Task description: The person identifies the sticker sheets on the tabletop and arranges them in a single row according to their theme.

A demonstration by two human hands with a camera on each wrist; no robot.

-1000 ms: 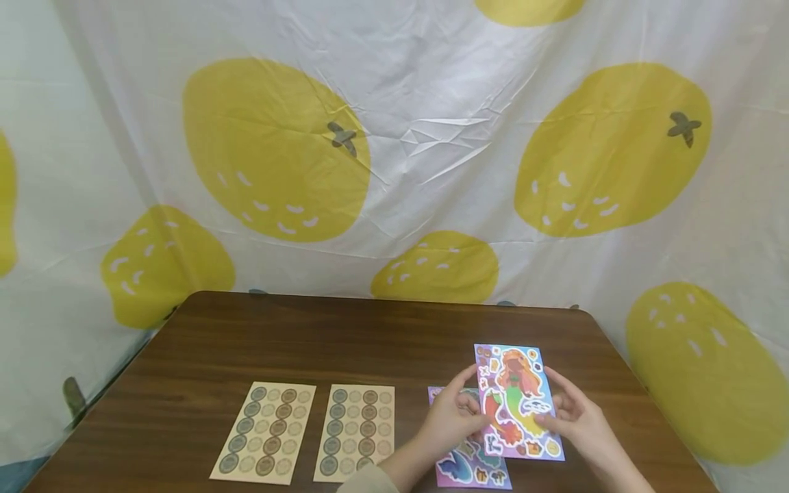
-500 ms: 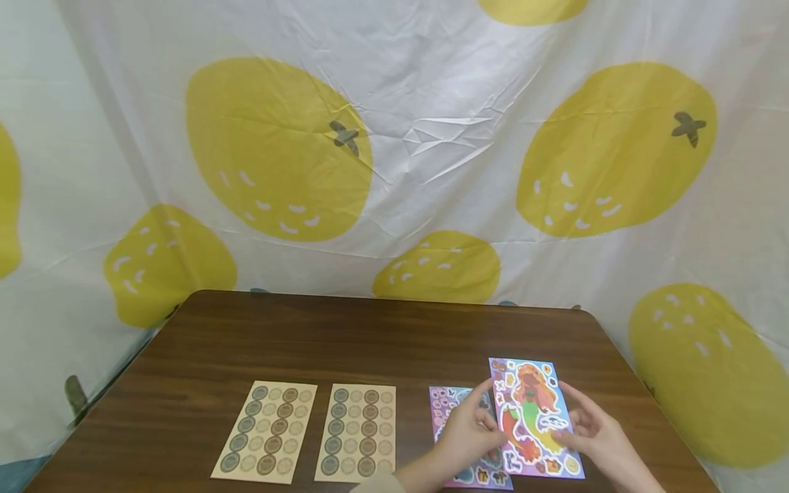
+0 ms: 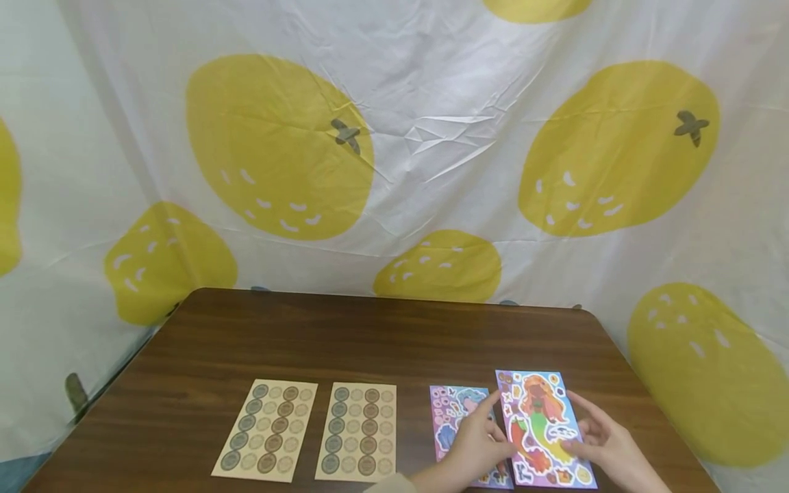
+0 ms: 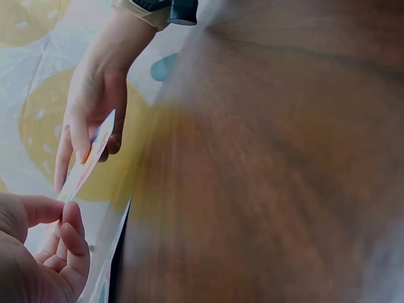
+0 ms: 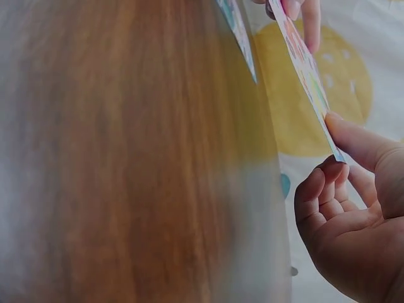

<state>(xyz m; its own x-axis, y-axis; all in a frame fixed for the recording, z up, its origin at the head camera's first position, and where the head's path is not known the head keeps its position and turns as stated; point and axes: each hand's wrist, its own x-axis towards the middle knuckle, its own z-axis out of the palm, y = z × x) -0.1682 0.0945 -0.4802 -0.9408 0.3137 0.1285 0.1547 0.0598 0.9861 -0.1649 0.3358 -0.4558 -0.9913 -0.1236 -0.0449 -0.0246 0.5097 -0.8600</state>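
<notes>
A mermaid sticker sheet (image 3: 537, 419), with orange hair and a green-yellow tail, is held between both hands at the right of the table. My left hand (image 3: 473, 448) pinches its left edge between thumb and fingers. On the opposite edge, my right hand (image 3: 609, 448) grips it, thumb on the printed face. The right wrist view shows the held sheet (image 5: 303, 69) edge-on, with the right thumb and fingers at its near edge. Just left lies a second, blue-haired mermaid sticker sheet (image 3: 445, 438), partly covered by the left hand.
Two beige sheets of round stickers lie farther left: a left beige sheet (image 3: 266, 431) and a right beige sheet (image 3: 356, 431). All are on a dark brown wooden table (image 3: 370, 335). A white curtain (image 3: 431, 192) with yellow fruit prints hangs behind it.
Both hands have carried the mermaid sheet right and toward the front of the table. More of the blue-haired sheet shows now. The beige sheets stay put.
</notes>
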